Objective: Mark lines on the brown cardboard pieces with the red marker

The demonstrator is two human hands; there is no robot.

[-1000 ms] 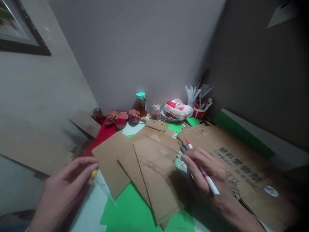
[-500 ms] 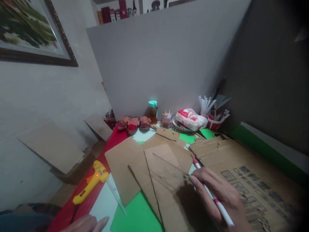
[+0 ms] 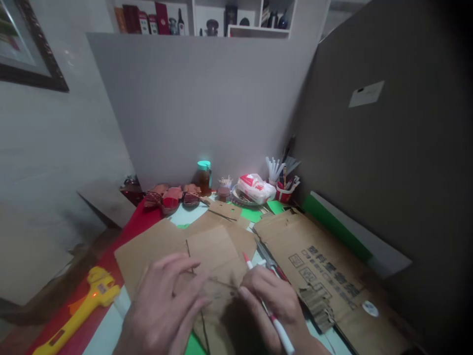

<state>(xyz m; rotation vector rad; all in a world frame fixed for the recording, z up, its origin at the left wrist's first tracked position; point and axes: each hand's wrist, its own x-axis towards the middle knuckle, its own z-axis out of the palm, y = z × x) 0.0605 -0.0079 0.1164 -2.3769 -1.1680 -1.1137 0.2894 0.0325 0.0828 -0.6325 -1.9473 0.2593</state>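
Since the cardboard (image 3: 214, 256) is just thin corrugated sheet, I'd guess it's light and fairly stiff along the flutes but bends and creases easily, so it wants flat pressure rather than a pinch at a corner. The left hand (image 3: 166, 310) lies over it with fingers spread and loosely curved, tips touching the sheet, and the piece sits right under and between both hands. The right hand (image 3: 273, 305) is closed around a pen (image 3: 273, 320), white with a red tip poking out past the fingers toward the sheet. Surface looks matte, so probably not slippery, though loose layers could slide on each other. Scissors (image 3: 269, 261) lie just beyond the right hand, a bigger printed box (image 3: 325, 276) off to its right, and a yellow glue gun (image 3: 81, 310) well left of the left hand.
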